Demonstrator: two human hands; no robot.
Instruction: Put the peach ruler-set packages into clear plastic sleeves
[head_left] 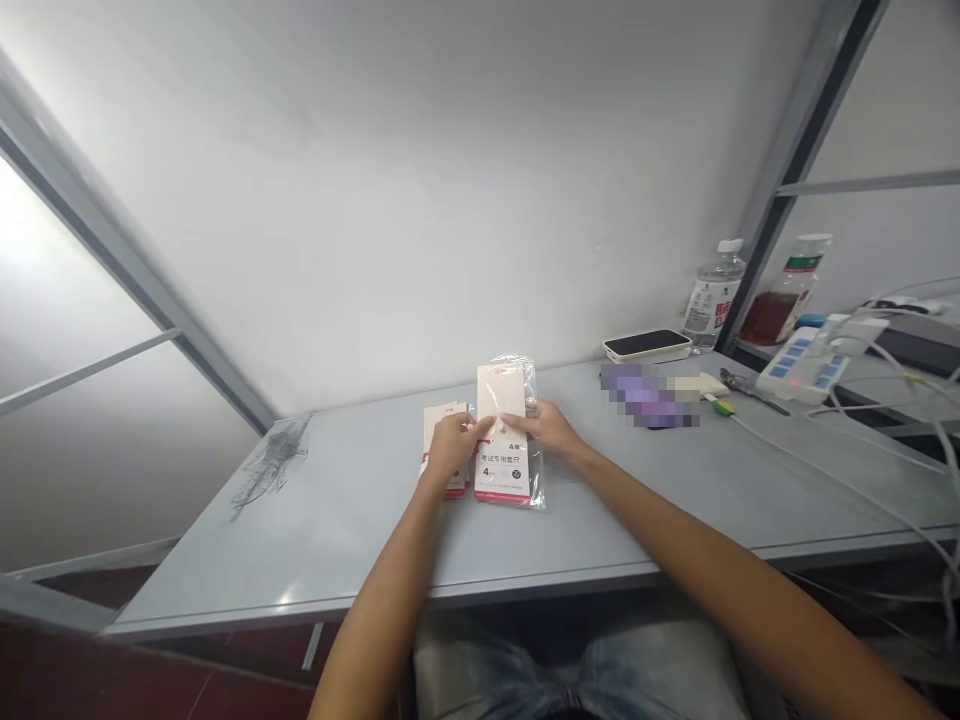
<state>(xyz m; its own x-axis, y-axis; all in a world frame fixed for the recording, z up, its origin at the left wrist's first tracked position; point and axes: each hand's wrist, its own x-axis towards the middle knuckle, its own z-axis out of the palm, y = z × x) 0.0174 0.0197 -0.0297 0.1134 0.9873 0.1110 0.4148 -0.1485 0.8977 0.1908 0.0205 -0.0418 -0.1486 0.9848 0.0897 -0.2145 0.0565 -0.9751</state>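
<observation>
A ruler set packet [502,470], a white card with a red lower edge in a clear plastic sleeve, is held upright-facing in front of me. My right hand [551,428] pinches its right edge, thumb on the front. At the left edge, my left hand [454,440] is closed, with its thumb reaching onto the card. Under and beside the left hand lie more packets [455,492] of the same white and red look, partly covered by it. The fingers behind the held packet are hidden.
Toward the back right are a phone [647,345], a blurred-out purple item [646,395], a water bottle [712,300] and a power strip [802,362] with cables. Crumpled dark netting [274,460] rests at the desk's left end. A wall closes off the back.
</observation>
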